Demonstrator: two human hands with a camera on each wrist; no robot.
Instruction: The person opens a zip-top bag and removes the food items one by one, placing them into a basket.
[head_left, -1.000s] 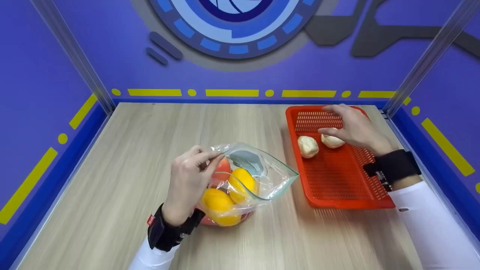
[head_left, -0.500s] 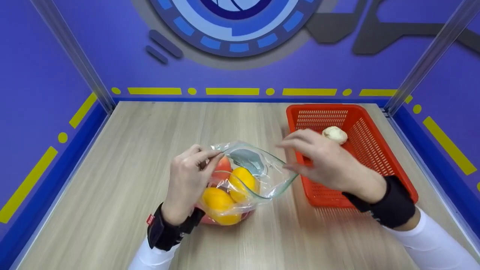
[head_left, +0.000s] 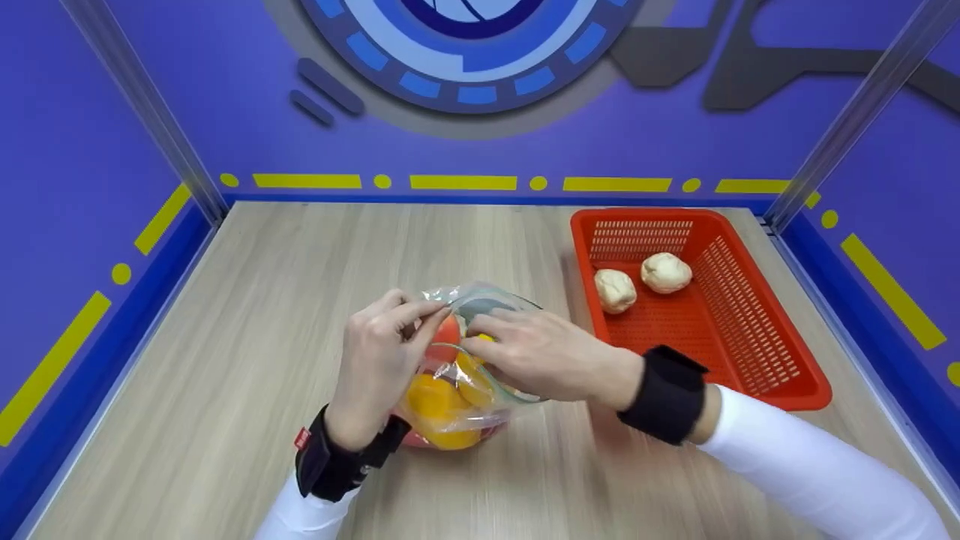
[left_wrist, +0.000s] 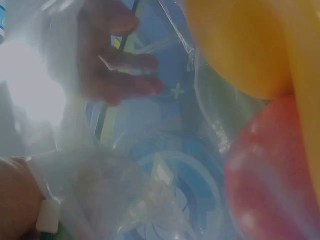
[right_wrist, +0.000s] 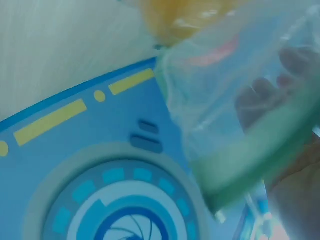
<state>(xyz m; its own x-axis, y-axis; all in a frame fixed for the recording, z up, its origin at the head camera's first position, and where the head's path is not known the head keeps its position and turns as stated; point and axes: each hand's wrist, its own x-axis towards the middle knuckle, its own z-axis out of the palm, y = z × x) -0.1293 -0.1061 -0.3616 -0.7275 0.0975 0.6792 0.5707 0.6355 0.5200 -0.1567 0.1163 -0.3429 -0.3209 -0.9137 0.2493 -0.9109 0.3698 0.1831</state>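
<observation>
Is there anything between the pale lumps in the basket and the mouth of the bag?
Yes: left of the lumps, the basket wall; then the right hand, over part of the mouth of the bag.

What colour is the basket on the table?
The basket is bright red; the head view shows it best.

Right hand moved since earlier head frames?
Yes: the right hand moved left and down the frame, from over the red rectangular plastic basket to the open clear plastic bag.
</observation>
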